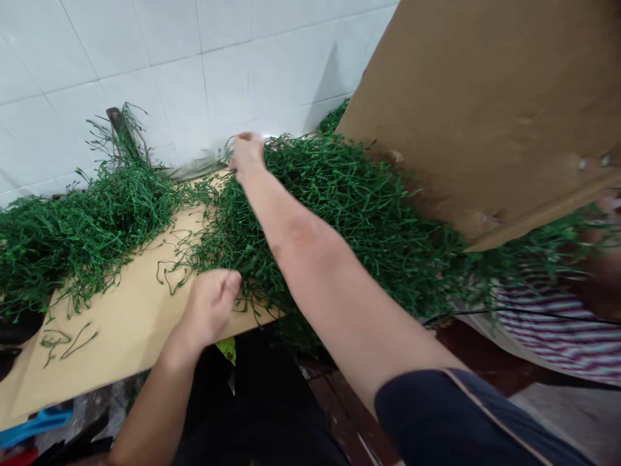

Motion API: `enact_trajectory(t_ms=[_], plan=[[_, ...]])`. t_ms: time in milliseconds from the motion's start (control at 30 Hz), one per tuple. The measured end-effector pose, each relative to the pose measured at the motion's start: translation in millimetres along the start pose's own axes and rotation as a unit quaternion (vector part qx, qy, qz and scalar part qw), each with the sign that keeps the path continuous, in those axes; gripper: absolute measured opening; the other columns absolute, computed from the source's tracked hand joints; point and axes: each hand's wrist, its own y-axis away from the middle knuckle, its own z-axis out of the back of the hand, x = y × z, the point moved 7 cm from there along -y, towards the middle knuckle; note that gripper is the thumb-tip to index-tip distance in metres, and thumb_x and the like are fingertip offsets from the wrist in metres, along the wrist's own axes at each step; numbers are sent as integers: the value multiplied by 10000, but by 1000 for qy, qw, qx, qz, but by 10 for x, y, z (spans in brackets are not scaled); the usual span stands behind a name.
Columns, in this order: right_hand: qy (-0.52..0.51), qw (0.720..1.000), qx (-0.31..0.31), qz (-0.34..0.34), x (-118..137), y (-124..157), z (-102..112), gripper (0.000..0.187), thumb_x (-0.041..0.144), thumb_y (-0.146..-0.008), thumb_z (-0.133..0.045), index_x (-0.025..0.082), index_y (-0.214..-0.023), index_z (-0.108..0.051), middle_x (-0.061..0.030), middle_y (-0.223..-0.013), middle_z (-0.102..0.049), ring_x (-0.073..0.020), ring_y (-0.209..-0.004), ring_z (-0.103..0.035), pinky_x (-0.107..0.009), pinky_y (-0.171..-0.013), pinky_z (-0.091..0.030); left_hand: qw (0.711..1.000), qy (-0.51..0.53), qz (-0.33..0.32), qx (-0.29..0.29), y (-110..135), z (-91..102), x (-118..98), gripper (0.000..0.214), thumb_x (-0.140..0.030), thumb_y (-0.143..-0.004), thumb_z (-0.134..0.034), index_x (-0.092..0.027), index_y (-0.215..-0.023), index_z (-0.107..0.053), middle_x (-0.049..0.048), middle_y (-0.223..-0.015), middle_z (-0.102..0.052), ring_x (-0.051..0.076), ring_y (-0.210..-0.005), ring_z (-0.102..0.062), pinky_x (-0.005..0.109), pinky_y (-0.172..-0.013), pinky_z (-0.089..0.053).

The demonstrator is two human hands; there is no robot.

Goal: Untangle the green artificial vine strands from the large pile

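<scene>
Right hand (247, 152) is stretched across the strands (359, 213) to their far rim at 11 o'clock, close to the wall (194, 52). Its fingers curl down over the green, but I can't tell whether that grip is closed on anything. Left hand (213, 304) sits at the heap's 7 o'clock fringe, near the table (130, 304) edge, with its grip closed, seemingly pinching a few strands. The heap fills the table's middle and spills off toward 4 o'clock under the board (485, 97). A second pile (87, 226) lies at 9 o'clock. My read is that this tangle drags in clumps, so sweep low with the far hand, pin the near edge, and watch the overhang.
</scene>
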Motion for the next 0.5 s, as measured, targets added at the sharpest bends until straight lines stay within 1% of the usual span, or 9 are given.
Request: enact_trajectory(t_ms=[33, 67, 100, 133, 167, 233, 300, 367, 500], plan=[[-12, 998, -53, -16, 15, -53, 151, 214, 57, -861, -261, 231, -743, -217, 87, -553, -230, -43, -400, -237, -154, -402, -205, 1000, -7, -6, 28, 61, -14, -3, 480, -492, -895, -280, -184, -534, -353, -13, -514, -389, 105, -521, -385, 258, -546, -310], [-25, 996, -81, -21, 60, -75, 263, 204, 71, -865, -278, 230, -748, -228, 85, -554, -223, -47, -399, -236, -158, -398, -198, 999, -12, 1, 47, 94, -13, 29, 475, -475, -901, -276, -180, -542, -377, -5, -531, -424, 110, -545, -418, 259, -572, -336], [-42, 994, -95, -23, 116, -63, 339, 193, 90, -872, -303, 227, -749, -244, 85, -550, -209, -48, -397, -220, -160, -396, -187, 999, -17, 25, 41, 90, 26, 101, 468, -461, -905, -267, -179, -561, -412, 3, -552, -459, 119, -568, -447, 263, -591, -356], [-63, 995, -69, -24, 178, -24, 338, 183, 104, -876, -328, 225, -753, -267, 85, -544, -199, -45, -397, -203, -162, -396, -171, 998, -30, 48, 24, 53, 79, 188, 450, -450, -904, -275, -177, -593, -451, 12, -581, -493, 129, -595, -472, 273, -615, -375], [-79, 996, -19, -24, 244, 45, 283, 171, 111, -877, -352, 221, -759, -294, 85, -538, -199, -40, -401, -192, -161, -400, -156, 997, -46, 68, -3, -13, 146, 277, 411, -445, -896, -306, -174, -651, -496, 25, -637, -535, 141, -631, -496, 287, -644, -392], [-103, 989, 103, -28, 354, 268, 84, 155, 110, -873, -384, 210, -766, -334, 88, -526, -210, -27, -408, -178, -157, -410, -136, 992, -75, 82, -61, -190, 276, 416, 308, -446, -833, -460, -159, -872, -566, 74, -863, -607, 175, -756, -540, 326, -720, -422], [-116, 973, 200, -29, 417, 521, -106, 150, 116, -877, -395, 200, -765, -340, 92, -518, -216, -16, -413, -165, -150, -415, -119, 988, -65, 81, -115, -354, 385, 502, 454, -435, -753, -582, -139, -1094, -533, 141, -1112, -571, 216, -915, -546, 363, -788, -437], [-130, 960, 247, -35, 420, 714, -216, 169, 143, -894, -394, 197, -752, -320, 97, -515, -206, -13, -410, -141, -147, -411, -99, 985, -2, 78, -157, -454, 461, 545, 545, -438, -731, -607, -129, -1169, -506, 172, -1225, -521, 234, -1018, -531, 376, -827, -442], [-130, 939, 310, -69, 290, 967, -349, 163, 208, -924, -389, 203, -771, -331, 99, -520, -210, -14, -389, -138, -140, -389, -106, 964, 181, 57, -188, -512, 487, 508, 519, -499, -705, -629, -157, -1090, -564, 127, -1167, -588, 192, -1001, -566, 326, -833, -455]])
